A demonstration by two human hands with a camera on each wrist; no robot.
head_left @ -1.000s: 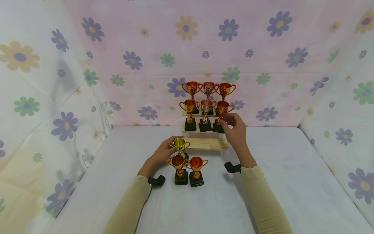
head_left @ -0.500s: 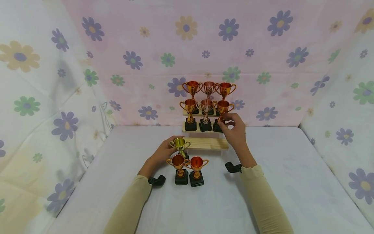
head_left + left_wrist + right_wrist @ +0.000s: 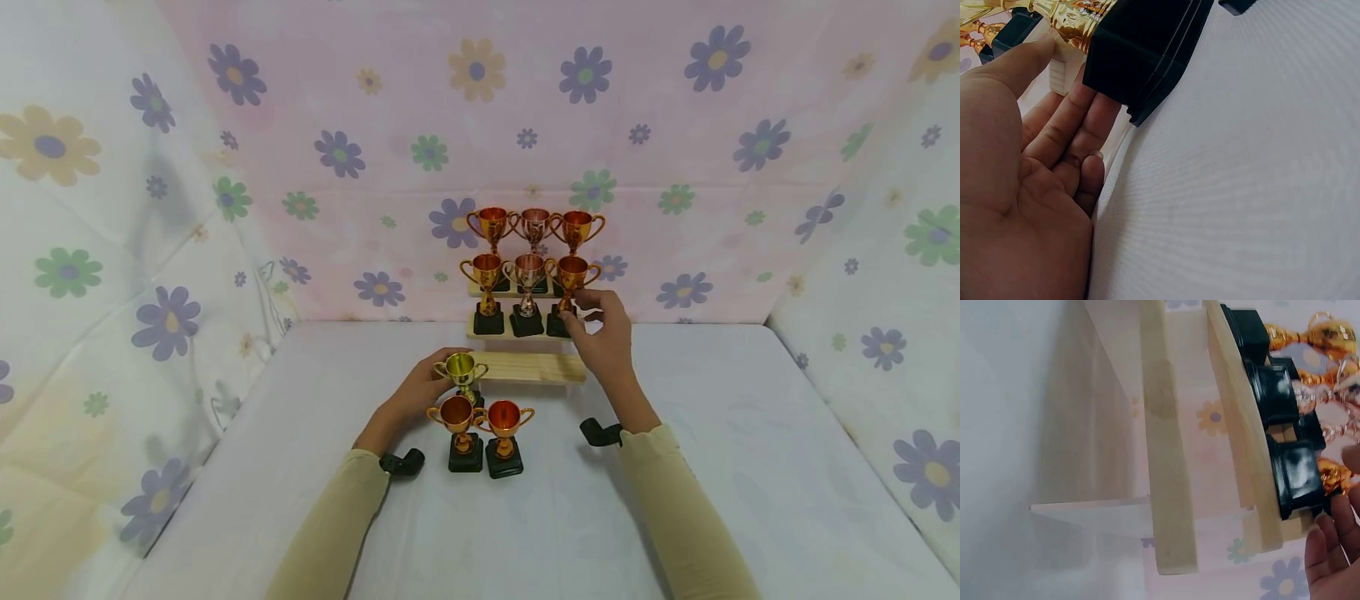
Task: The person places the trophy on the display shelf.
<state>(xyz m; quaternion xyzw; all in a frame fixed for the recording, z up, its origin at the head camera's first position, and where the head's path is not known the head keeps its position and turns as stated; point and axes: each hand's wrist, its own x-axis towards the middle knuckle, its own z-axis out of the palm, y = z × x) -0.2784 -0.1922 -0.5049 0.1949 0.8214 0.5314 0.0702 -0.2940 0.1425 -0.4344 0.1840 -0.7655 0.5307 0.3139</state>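
On the right end of the middle tier of a wooden stepped display shelf (image 3: 534, 368) stands an orange-gold trophy cup (image 3: 573, 272). My right hand (image 3: 606, 340) pinches it low, near its black base (image 3: 1296, 478). A silver trophy (image 3: 528, 272) and a gold trophy (image 3: 486, 272) stand to its left. At the bottom tier's left end, my left hand (image 3: 418, 390) holds the shelf's end (image 3: 1059, 75) between thumb and fingers. Just in front of that hand a yellow-gold trophy (image 3: 461, 370) stands on the table, partly hiding the fingers.
Two more trophies, a bronze one (image 3: 457, 413) and a red-lined one (image 3: 505, 419), stand on the white table (image 3: 555, 533) in front. Three trophies, with a rose one (image 3: 535, 223) in the middle, fill the top tier. Flowered cloth (image 3: 360, 225) hangs behind and at both sides.
My right thumb has slid slightly lower on the trophy, to about its base. The trophy itself has barely shifted. My left hand and the other trophies have stayed in place.
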